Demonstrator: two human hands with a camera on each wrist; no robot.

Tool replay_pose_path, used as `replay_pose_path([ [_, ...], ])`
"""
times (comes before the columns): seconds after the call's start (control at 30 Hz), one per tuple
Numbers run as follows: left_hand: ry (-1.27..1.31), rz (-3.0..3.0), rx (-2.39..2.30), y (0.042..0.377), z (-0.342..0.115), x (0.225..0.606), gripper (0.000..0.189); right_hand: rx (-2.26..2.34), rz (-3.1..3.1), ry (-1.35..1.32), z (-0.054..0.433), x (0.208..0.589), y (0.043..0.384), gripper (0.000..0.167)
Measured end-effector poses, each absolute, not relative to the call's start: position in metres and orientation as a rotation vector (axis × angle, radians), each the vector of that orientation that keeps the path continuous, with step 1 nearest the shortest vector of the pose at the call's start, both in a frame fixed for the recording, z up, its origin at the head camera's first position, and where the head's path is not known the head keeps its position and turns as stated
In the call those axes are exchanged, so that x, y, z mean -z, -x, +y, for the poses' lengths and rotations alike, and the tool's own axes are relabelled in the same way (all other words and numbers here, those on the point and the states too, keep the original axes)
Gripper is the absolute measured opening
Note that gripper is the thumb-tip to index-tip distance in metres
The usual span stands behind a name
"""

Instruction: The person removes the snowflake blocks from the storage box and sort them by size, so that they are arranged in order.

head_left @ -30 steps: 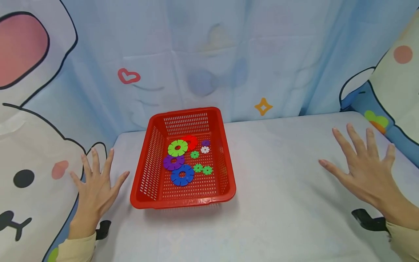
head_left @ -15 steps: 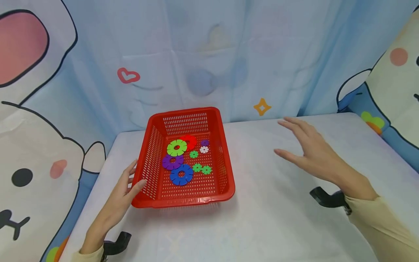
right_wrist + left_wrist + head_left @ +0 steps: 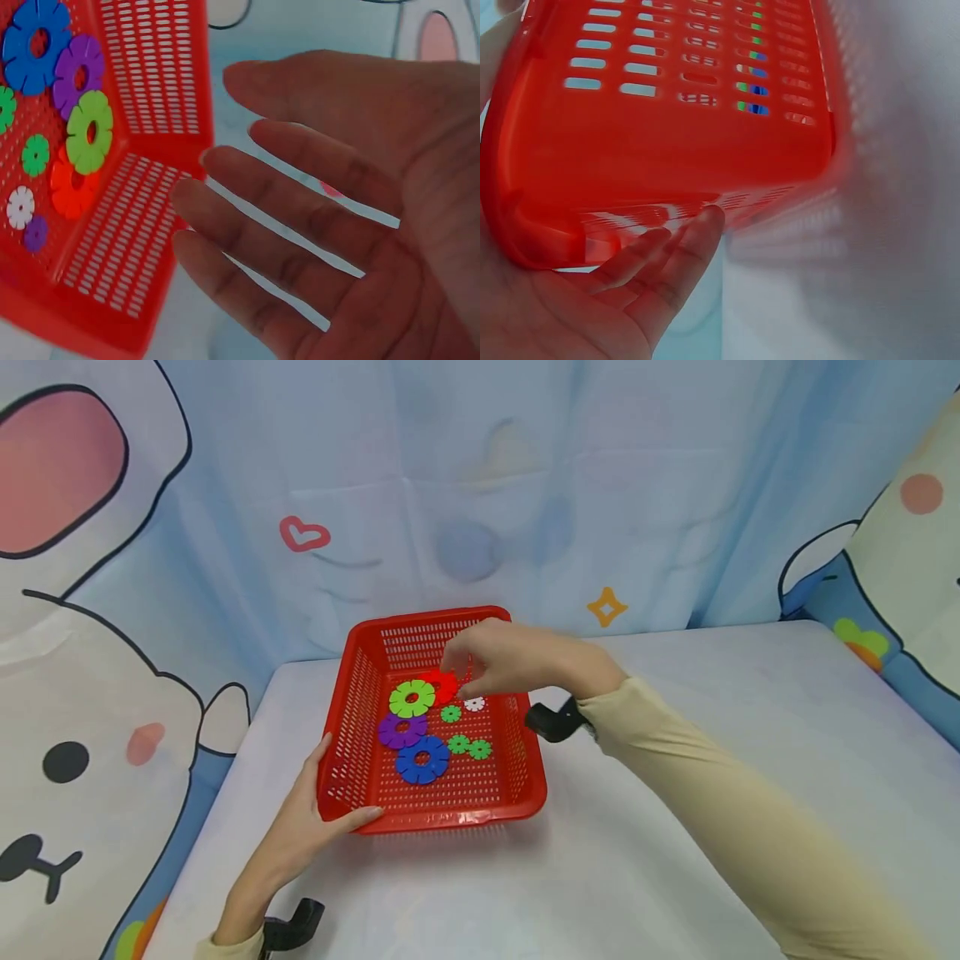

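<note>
Light blue curtain [image 3: 360, 443] hangs behind the work, printed with one red heart [image 3: 300, 547] and one orange star [image 3: 606, 621] at its middle, and with white cartoon animals to either side. One table [image 3: 675, 860], covered in white, spreads below it. On the table, left of centre and toward the back, stands one red basket [image 3: 457, 820] with slotted walls.

Nine notched discs lie on its floor: four large and five small. The large ones, one of each colour, run in an overlapping or touching chain: red disc [image 3: 450, 689], lime disc [image 3: 397, 700], purple disc [image 3: 389, 732] and blue disc [image 3: 408, 770]. The small ones are three green discs [image 3: 450, 714], two of them side by side and one apart, one white disc [image 3: 475, 703], and one small purple disc [image 3: 35, 233] next to the white, hidden from the head view.

Two hands are at work. The left hand [image 3: 300, 827] grips the near left corner of the basket, thumb along the near rim, fingers against the outer side wall. The right hand [image 3: 517, 656] hangs over the back right part of the basket, its four fingers loosely bent with gaps between them, its thumb apart from them
</note>
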State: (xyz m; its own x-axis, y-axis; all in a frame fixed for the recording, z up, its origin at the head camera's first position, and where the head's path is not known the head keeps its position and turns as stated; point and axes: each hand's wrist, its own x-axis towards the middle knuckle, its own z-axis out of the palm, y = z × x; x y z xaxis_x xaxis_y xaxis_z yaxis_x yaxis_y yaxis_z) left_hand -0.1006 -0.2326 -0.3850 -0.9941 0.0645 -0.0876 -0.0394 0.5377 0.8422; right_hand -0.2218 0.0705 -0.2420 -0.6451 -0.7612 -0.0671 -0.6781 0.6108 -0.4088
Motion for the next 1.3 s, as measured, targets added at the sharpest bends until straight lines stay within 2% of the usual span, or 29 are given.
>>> replay_pose_path([
  [0.2,0.016,2.665,-1.466,0.096,-0.233,0.384,0.115,0.303,2.515,1.075,0.02,0.262,0.239,0.037],
  [0.4,0.039,2.658,-1.489,0.093,-0.233,0.386,0.113,0.145,2.571,0.598,-0.007,0.287,0.243,0.04],
  [0.5,0.044,2.664,-1.484,0.094,-0.232,0.386,0.114,0.147,2.591,0.454,-0.011,0.301,0.242,0.04],
  [0.73,0.059,2.676,-1.463,0.095,-0.233,0.387,0.113,0.157,2.569,0.42,-0.009,0.329,0.242,0.026],
  [1.07,0.061,2.684,-1.46,0.095,-0.232,0.387,0.114,0.238,2.564,0.413,-0.001,0.34,0.242,0.027],
  [1.3,0.069,2.68,-1.464,0.095,-0.234,0.389,0.112,0.204,2.561,0.427,-0.002,0.346,0.246,0.034],
])
